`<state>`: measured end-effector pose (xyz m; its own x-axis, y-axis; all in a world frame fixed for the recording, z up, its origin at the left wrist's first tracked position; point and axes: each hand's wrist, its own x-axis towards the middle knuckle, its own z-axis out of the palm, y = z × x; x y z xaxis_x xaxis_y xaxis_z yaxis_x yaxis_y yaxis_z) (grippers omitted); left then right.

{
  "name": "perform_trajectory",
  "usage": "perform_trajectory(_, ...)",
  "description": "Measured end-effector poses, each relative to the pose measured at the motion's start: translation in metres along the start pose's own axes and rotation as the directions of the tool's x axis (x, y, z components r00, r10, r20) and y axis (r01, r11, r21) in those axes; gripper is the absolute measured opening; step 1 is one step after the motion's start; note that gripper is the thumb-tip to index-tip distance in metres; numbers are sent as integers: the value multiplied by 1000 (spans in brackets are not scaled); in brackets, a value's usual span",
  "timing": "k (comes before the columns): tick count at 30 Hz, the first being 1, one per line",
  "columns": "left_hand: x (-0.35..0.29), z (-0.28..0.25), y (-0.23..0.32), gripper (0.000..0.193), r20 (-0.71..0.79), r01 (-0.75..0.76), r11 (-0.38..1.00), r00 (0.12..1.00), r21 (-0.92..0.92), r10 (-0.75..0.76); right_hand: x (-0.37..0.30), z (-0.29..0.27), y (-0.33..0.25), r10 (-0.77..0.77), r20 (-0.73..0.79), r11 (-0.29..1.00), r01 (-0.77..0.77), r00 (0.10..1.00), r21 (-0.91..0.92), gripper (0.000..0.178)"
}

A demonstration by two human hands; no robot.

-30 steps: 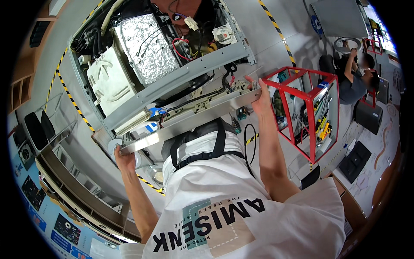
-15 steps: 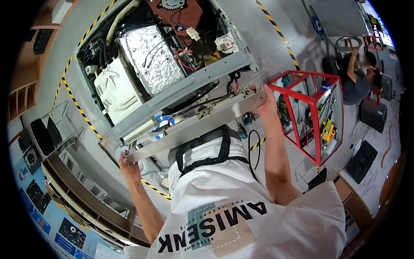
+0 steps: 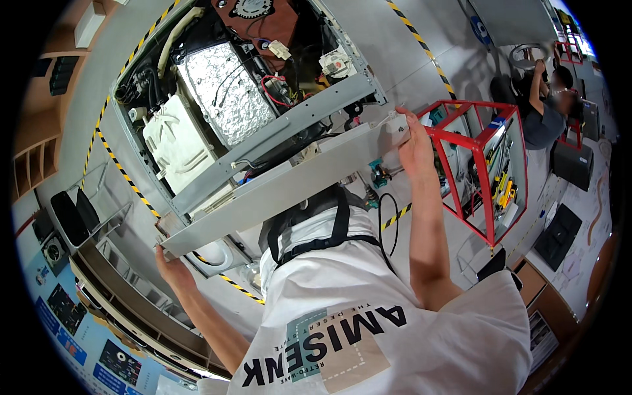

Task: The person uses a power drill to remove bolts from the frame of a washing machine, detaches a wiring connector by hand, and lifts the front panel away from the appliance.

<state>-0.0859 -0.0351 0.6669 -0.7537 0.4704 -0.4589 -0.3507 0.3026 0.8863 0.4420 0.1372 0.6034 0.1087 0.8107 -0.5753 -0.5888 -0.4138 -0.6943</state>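
Note:
A long silver-grey control panel (image 3: 283, 178) spans the gap between my two hands, slanting up to the right. My left hand (image 3: 176, 268) grips its lower left end. At the other end, my right hand (image 3: 415, 146) is closed on the panel's edge, thumb and fingers at the corner. Just beyond the panel stands an opened washing machine (image 3: 263, 141), its top off. Inside it are a white plastic housing (image 3: 176, 137), a foil-wrapped box (image 3: 227, 95) and loose wiring. A wire and dark hose pass between the machine's front rail and the panel, partly hidden by it.
To the right stands a red-framed tool cart (image 3: 484, 164) with several hand tools. A green power drill (image 3: 378, 172) shows below the panel. A white front with a round opening (image 3: 217, 255) lies lower left. Another person (image 3: 553, 108) works at far right. Striped tape marks the floor.
The panel has turned its broad face up toward me, hiding its inner parts. My left hand has moved left and down with its end; my right hand has shifted only slightly.

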Motion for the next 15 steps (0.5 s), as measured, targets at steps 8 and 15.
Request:
perform_trajectory(8,34,60,73,42,53,-192,948,981,256,185,7,21,-34,-27,188,924,97,982,-370,59)
perform_trajectory(15,147,122,128,56,150,-15,877,986,480,-66,49,30,-43,-89,171,791,174,981,-587,70)
